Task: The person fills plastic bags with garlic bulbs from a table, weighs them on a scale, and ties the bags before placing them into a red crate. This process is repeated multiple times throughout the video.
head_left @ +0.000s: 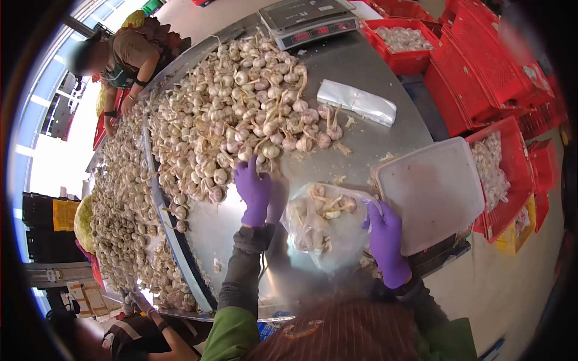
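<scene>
My left hand (253, 194), in a purple glove, reaches to the near edge of a heap of garlic bulbs (241, 102). Its fingers are stretched out and slightly apart, with the tips against the bulbs; no bulb shows clearly inside the hand. In my right hand (386, 240), also gloved in purple, the rim of a clear plastic bag (346, 237) is pinched. Several garlic bulbs with stems lie inside the bag, which rests on the metal table (217, 240).
A digital scale (308, 21) and a stack of flat plastic bags (356, 102) lie beyond. To the right are a translucent lid or tub (430, 192) and red crates (506, 168) with bagged garlic. Left of a metal divider (171, 234), more garlic spreads before two co-workers.
</scene>
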The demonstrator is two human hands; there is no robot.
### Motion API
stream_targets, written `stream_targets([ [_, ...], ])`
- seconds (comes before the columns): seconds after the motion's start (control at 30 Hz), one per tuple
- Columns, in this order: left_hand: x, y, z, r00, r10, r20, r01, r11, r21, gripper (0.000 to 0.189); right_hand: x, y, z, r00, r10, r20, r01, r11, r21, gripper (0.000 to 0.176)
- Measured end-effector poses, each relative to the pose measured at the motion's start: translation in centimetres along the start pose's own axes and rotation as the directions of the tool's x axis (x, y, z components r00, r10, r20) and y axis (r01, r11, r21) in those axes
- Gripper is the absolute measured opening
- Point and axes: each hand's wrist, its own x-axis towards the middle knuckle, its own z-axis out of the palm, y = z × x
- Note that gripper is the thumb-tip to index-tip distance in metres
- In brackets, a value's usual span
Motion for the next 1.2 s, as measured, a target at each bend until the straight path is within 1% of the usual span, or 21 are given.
stream_targets([
  [0.07,1.4,0.8,1.9,0.963,-0.014,0.268,0.002,0.999,0.042,0.054,0.1,-1.0,-0.2,0.991,0.062,0.118,-0.069,0.996,0.057,0.023],
  [0.1,2.0,0.5,3.7,0.945,-0.099,0.313,0.113,0.993,-0.026,0.05,0.1,-1.1,-0.1,0.99,0.077,0.116,-0.082,0.996,0.041,0.023],
  [0.17,3.6,1.4,4.4,0.947,-0.123,0.297,0.126,0.992,0.011,0.046,0.2,-1.4,0.6,0.986,0.168,0.011,-0.168,0.978,0.12,0.018],
  [0.3,5.2,0.1,5.3,0.951,-0.073,0.301,0.076,0.997,0.001,0.036,-0.2,-0.4,0.4,0.996,0.084,0.044,-0.087,0.994,0.062,0.019],
  [0.33,5.2,0.0,4.3,0.899,-0.14,0.415,0.263,0.93,-0.257,0.032,-0.2,0.6,0.1,0.997,0.049,0.062,-0.053,0.996,0.071,0.019],
  [0.37,4.8,-0.1,3.3,0.83,-0.155,0.536,0.444,0.765,-0.467,0.028,0.1,1.2,-0.1,0.997,0.01,0.075,-0.017,0.996,0.085,0.019],
  [0.4,5.1,3.2,-2.3,0.614,-0.174,0.77,0.707,0.556,-0.437,0.027,0.3,0.7,-0.1,0.998,0.009,0.062,-0.015,0.995,0.094,0.019],
  [0.43,4.0,4.4,-4.5,0.553,0.035,0.833,0.781,0.326,-0.532,0.031,0.1,-0.2,0.1,0.997,0.061,0.057,-0.068,0.99,0.123,0.019],
  [0.5,1.3,9.4,-10.1,0.43,0.241,0.87,0.844,0.236,-0.482,0.032,-0.4,-0.2,0.4,0.99,0.134,0.054,-0.141,0.979,0.146,0.019],
  [0.53,-0.7,10.3,-9.7,0.39,0.324,0.862,0.828,0.286,-0.482,0.032,-0.2,0.4,0.8,0.998,0.028,0.057,-0.034,0.993,0.109,0.018],
  [0.6,-4.7,11.0,-8.5,0.631,0.122,0.766,0.586,0.572,-0.574,0.045,0.0,0.4,1.2,0.993,-0.098,0.07,0.092,0.992,0.082,0.018],
  [0.67,-7.1,10.8,-8.0,0.855,-0.176,0.488,0.337,0.904,-0.264,0.058,0.1,0.1,1.1,0.983,-0.18,0.023,0.177,0.979,0.096,0.019],
  [0.73,-10.2,10.0,-7.2,0.697,-0.287,0.658,0.496,0.855,-0.153,0.062,0.2,1.4,0.4,0.985,-0.17,0.031,0.168,0.983,0.072,0.019],
  [0.83,-13.8,7.6,-4.8,0.742,-0.321,0.589,0.603,0.704,-0.376,0.027,0.4,2.4,-0.6,0.986,-0.155,0.055,0.153,0.988,0.035,0.018],
  [0.87,-14.8,5.4,-3.2,0.765,-0.35,0.54,0.622,0.617,-0.481,0.015,0.4,2.6,-0.8,0.987,-0.152,0.058,0.15,0.988,0.027,0.018],
  [0.9,-13.2,6.6,-5.3,0.69,-0.454,0.563,0.722,0.379,-0.579,0.006,0.5,2.7,-0.9,0.986,-0.157,0.062,0.156,0.987,0.032,0.018],
  [0.93,-12.5,5.9,-6.2,0.704,-0.483,0.521,0.701,0.356,-0.618,0.005,0.6,2.8,-0.9,0.984,-0.164,0.072,0.162,0.986,0.034,0.018],
  [1.0,-11.8,4.4,-7.1,0.707,-0.527,0.472,0.689,0.362,-0.628,0.008,0.6,2.9,-1.1,0.981,-0.175,0.083,0.173,0.984,0.04,0.018],
  [1.07,-11.5,8.5,-8.3,0.636,-0.451,0.626,0.76,0.509,-0.405,0.022,0.6,2.7,-1.3,0.98,-0.157,0.126,0.168,0.982,-0.082,0.024],
  [1.13,-15.2,9.9,-4.9,0.892,-0.182,0.413,0.325,0.894,-0.308,0.021,0.3,2.3,-1.7,0.97,-0.146,0.194,0.164,0.983,-0.084,0.025],
  [1.2,-15.7,8.4,-3.4,0.889,-0.248,0.385,0.391,0.848,-0.358,0.016,0.6,3.0,-1.7,0.962,-0.215,0.166,0.229,0.971,-0.07,0.024],
])
